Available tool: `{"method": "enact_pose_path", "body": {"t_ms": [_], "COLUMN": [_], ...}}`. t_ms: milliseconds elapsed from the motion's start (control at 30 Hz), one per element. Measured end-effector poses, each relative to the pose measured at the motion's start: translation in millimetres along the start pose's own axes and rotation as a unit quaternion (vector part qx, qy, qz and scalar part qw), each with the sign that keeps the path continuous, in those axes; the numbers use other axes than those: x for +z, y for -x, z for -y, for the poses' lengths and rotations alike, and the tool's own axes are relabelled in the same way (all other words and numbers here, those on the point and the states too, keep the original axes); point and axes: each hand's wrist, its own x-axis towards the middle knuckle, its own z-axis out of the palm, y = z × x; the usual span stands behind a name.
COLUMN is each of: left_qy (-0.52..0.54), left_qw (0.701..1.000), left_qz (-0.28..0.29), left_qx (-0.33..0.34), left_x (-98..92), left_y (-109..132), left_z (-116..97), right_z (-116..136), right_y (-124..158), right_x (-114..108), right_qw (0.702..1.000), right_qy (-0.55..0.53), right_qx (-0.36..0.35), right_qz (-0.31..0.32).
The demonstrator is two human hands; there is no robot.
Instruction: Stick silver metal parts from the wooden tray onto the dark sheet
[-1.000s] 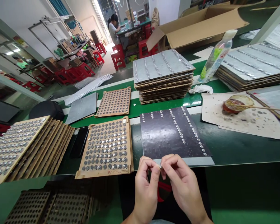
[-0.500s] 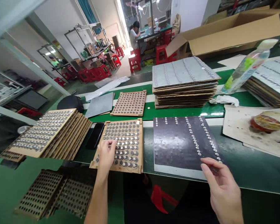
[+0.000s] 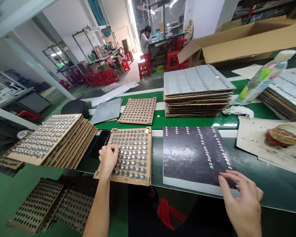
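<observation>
My left hand (image 3: 108, 160) is closed in a pinch over the left side of a wooden tray (image 3: 150, 158) with rows of round dark discs, some topped by small shiny metal pieces. Whatever its fingertips grip is too small to make out. At the lower right corner of a dark sheet (image 3: 182, 154) my right hand (image 3: 243, 194) has thumb and forefinger pressed together; anything between them is hidden. Small shiny round pieces (image 3: 207, 154) line the sheet, two long columns at the right and three short ones at the top left.
Leaning wooden trays (image 3: 71, 148) and a black phone (image 3: 98, 144) lie left. Behind are another disc tray (image 3: 138, 110), stacked grey sheets (image 3: 197, 107), and a plastic bottle (image 3: 263, 79). At right, stained cardboard (image 3: 249, 138) bears an amber-brown lump (image 3: 283, 135). A person (image 3: 145, 41) sits far back.
My left hand has shifted slightly left over the tray. My right hand has moved a little to the right, by the sheet's corner. The view has tilted slightly.
</observation>
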Motion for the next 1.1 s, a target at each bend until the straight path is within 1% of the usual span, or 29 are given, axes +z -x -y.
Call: {"method": "enact_pose_path", "body": {"t_ms": [100,167,267,300,367,467,533,600,633,700,800,900,1000,1100], "left_qy": [-0.002,0.002,0.025,0.039,0.067,0.14,0.248,0.331,0.365,0.419,0.479,0.514,0.533,0.548], "left_qw": [1.0,0.999,0.995,0.994,0.991,0.977,0.943,0.915,0.9,0.871,0.828,0.793,0.771,0.76], "left_qz": [-0.024,-0.051,-0.088,-0.092,-0.081,-0.029,0.026,0.068,0.096,0.155,0.237,0.292,0.318,0.318], "left_qx": [0.013,0.018,0.032,0.044,0.077,0.159,0.221,0.222,0.218,0.202,0.17,0.148,0.145,0.145], "left_x": [-2.0,-3.5,-3.5,-2.5,1.0,8.7,14.2,19.4,21.9,26.8,32.3,33.2,30.1,26.9], "left_y": [7,15,32,39,58,98,128,156,168,185,196,198,198,199], "left_z": [-4,-7,-13,-15,-18,-30,-43,-61,-70,-86,-102,-107,-106,-105], "right_z": [-13,-23,-32,-33,-34,-34,-34,-29,-24,-7,29,61,76,80], "right_y": [-6,-12,-21,-24,-29,-34,-33,-28,-23,-11,8,21,25,28], "right_x": [-2,-2,1,3,7,12,12,9,7,2,-6,-10,-9,-5], "right_qw": [0.996,0.991,0.983,0.981,0.979,0.979,0.98,0.985,0.988,0.99,0.969,0.949,0.937,0.934], "right_qy": [0.086,0.127,0.151,0.153,0.151,0.137,0.129,0.1,0.066,-0.036,-0.195,-0.278,-0.321,-0.334], "right_qx": [0.006,0.016,0.011,0.008,-0.002,-0.022,-0.029,-0.036,-0.044,-0.066,-0.083,-0.074,-0.071,-0.074], "right_qz": [0.014,0.046,0.105,0.121,0.14,0.149,0.147,0.137,0.13,0.121,0.128,0.127,0.119,0.107]}}
